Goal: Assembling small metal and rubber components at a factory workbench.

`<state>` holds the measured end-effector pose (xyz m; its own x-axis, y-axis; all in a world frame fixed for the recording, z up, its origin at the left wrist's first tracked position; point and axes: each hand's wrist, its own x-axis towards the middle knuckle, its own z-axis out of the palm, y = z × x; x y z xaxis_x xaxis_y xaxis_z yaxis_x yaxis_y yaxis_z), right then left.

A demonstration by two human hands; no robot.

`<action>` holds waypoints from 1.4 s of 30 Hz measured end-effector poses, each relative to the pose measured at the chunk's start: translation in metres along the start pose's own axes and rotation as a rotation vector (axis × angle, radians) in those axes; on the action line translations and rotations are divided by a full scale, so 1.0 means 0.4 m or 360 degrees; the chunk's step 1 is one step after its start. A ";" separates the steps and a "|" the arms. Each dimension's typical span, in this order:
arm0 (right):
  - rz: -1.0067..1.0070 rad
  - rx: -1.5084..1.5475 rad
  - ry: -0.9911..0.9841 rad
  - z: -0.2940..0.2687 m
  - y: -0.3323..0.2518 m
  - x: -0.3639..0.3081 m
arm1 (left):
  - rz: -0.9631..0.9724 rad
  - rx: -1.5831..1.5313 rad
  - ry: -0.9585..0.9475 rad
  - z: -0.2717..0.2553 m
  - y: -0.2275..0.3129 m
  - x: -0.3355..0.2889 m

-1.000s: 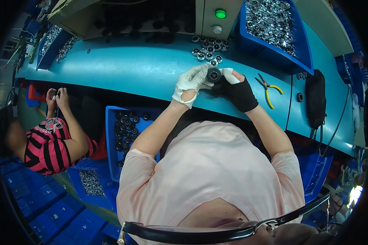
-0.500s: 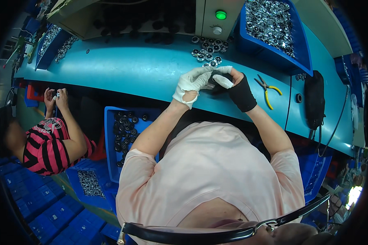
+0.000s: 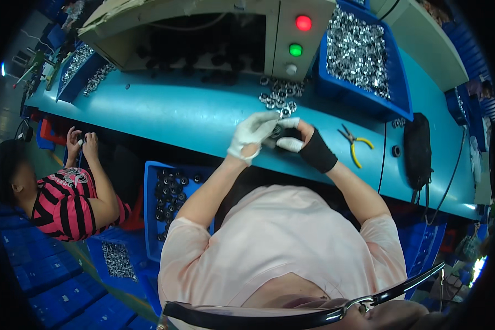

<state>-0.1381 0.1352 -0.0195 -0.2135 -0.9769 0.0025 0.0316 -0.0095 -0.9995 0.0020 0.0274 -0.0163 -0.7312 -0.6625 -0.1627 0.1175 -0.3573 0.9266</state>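
Observation:
My left hand (image 3: 252, 136), in a white glove, is closed around a small dark round part (image 3: 276, 131). My right hand (image 3: 309, 144) grips the same part from the other side; it wears a black fingerless glove and white coverings on the fingers. Fingers hide most of the part, so its exact kind cannot be made out. Just beyond my fingertips, a loose cluster of shiny chrome round pieces with dark centres (image 3: 280, 98) lies on the turquoise bench (image 3: 187, 118).
Yellow-handled pliers (image 3: 355, 145), a black ring (image 3: 396, 150) and a black pouch (image 3: 417, 151) lie to the right. A blue bin (image 3: 363, 108) holds chrome pieces. Behind stands a machine with lamps (image 3: 296, 50). A blue crate (image 3: 150, 220) holds black parts; a co-worker (image 3: 74, 201) sits left.
The whole view has shifted, so the bench sits lower and a lit red lamp shows above the green one. Both hands stay together on the dark part, its angle slightly changed.

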 end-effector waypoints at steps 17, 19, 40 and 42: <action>-0.0280 -0.2052 0.0427 -0.160 -0.011 0.122 | -0.0145 0.1359 0.0378 -0.391 0.190 -0.111; -0.0117 -0.2121 0.0375 -0.171 0.002 0.128 | 0.0291 0.1599 0.0212 -0.310 0.220 0.011; 0.0006 -0.1959 0.0205 -0.160 -0.007 0.149 | 0.0781 0.2524 0.0308 -0.417 0.188 0.963; 0.0062 -0.1933 0.0160 -0.158 -0.029 0.145 | 0.0766 0.2439 0.0315 -0.416 0.184 0.960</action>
<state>-0.2126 0.0921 -0.0097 -0.3092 -0.9507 0.0232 -0.8824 0.2777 -0.3797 -0.1583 -0.3628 -0.0669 -0.7189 -0.6265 0.3012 -0.5366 0.7756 0.3325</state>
